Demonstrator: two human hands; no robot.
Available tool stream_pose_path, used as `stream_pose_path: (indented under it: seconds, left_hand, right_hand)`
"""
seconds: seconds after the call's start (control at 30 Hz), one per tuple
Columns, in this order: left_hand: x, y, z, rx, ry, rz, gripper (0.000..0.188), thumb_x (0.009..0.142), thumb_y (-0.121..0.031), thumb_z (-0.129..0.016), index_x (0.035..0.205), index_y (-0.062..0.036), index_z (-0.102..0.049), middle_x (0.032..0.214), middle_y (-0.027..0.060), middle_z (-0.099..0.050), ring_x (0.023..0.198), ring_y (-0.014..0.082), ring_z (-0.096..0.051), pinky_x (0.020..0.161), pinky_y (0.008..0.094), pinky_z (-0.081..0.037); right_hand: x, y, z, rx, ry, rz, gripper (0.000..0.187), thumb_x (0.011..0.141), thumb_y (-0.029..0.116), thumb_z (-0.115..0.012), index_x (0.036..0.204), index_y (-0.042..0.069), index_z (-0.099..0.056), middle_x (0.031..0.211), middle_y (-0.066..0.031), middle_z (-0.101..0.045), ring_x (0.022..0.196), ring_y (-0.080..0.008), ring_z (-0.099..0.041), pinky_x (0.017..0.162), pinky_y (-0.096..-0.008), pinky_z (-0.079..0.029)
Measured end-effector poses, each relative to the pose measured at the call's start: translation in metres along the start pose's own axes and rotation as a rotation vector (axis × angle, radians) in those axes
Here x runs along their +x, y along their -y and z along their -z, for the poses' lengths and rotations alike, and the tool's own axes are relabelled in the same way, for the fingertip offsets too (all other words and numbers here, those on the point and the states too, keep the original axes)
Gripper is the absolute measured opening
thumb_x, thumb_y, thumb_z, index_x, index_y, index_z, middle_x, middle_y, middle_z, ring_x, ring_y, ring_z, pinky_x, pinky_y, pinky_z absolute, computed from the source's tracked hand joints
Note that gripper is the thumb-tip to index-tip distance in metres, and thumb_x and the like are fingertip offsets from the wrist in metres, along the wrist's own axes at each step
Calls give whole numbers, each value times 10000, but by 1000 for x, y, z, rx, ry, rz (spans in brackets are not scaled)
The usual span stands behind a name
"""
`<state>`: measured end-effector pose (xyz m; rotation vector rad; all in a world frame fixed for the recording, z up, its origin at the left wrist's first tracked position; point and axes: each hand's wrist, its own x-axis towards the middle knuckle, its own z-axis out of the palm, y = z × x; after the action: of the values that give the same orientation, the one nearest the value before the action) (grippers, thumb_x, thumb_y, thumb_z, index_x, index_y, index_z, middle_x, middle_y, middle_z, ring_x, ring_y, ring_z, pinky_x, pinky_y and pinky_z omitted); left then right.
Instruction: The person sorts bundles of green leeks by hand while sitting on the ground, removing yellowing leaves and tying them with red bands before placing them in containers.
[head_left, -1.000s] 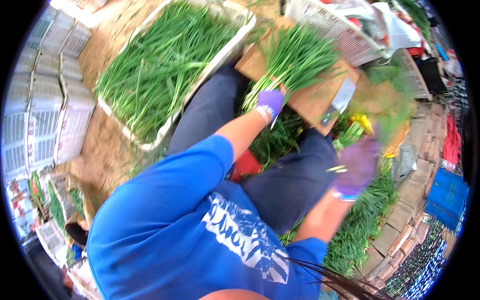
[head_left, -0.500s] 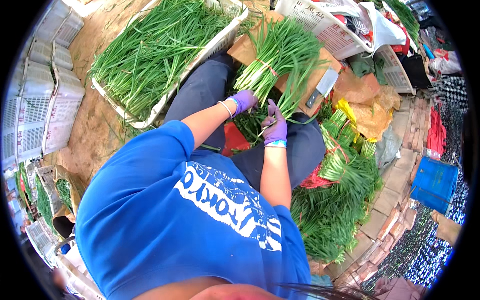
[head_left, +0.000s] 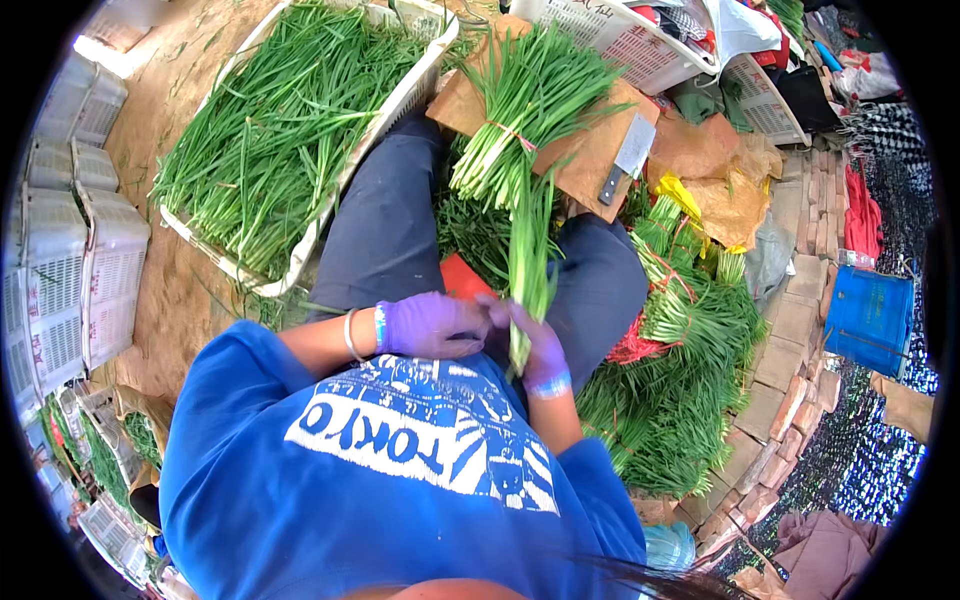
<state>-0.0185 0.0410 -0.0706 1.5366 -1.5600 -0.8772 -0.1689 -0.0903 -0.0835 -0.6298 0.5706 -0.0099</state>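
Note:
Purple gloves cover both hands. My right hand (head_left: 540, 345), in front of my belly, is closed round the pale lower ends of a small bunch of garlic chives (head_left: 530, 255), whose green leaves point away from me. Beside it is my left hand (head_left: 430, 325), its fingertips meeting the right hand at the stalks; its fingers are smeared by motion, so their hold is unclear. Beyond my hands a thick bundle of garlic chives (head_left: 485, 170), tied with a red band, lies on a wooden board (head_left: 590, 165). A dark-handled cleaver (head_left: 633, 148) rests on the board's right part.
Left of my legs stands a white crate (head_left: 300, 250) heaped with loose garlic chives. Tied bundles (head_left: 660, 410) pile up by my right leg, near brown paper (head_left: 735, 200). White crates (head_left: 60, 270) stack at far left; a blue container (head_left: 870, 320) stands at right.
Both hands have drawn back toward my belly, away from the tied bundle. The small bunch has come with the right hand and now lies straighter. The left hand has swung across toward the right.

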Motion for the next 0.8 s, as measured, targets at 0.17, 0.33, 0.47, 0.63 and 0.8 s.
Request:
stream_pose_path:
  seconds: [0.17,0.33,0.47,0.63,0.8]
  left_hand:
    - [-6,56,18,-446,-243,379,216,840,-216,-548,831,-11,-615,772,91,-624,676,130,-594,641,268,-476]
    - [105,91,46,-198,-229,802,422,782,-422,-577,791,-2,-607,676,114,-601,622,145,-581,605,274,-457]
    - [171,142,29,102,-504,807,468,765,-476,-558,798,-12,-607,677,173,-597,667,295,-591,665,376,-454]
    - [155,131,4,-420,-668,697,293,818,-309,-560,812,-18,-598,710,110,-604,666,156,-571,615,300,-445]
    - [128,136,-19,-761,-809,312,140,840,-140,-546,821,-14,-605,780,61,-618,710,112,-561,644,262,-452]
  right_hand:
    - [-109,14,29,615,263,387,106,782,96,-486,740,23,-551,710,-105,-602,688,-157,-586,600,-286,-487]
    - [-70,74,26,492,824,565,420,961,219,-216,1294,-8,-331,577,-41,-560,366,-121,-509,289,-250,-377]
    - [29,87,-8,214,-81,665,547,860,3,-441,1347,-21,-192,607,9,-380,362,-60,-322,350,-173,-269]
    - [153,87,54,324,173,605,523,824,30,-527,1299,-12,-313,1055,-110,-577,437,-34,-364,394,-183,-306]
    - [220,36,68,-7,-292,362,299,796,85,-540,1074,-22,-562,1105,-84,-559,514,-66,-439,430,-196,-341]
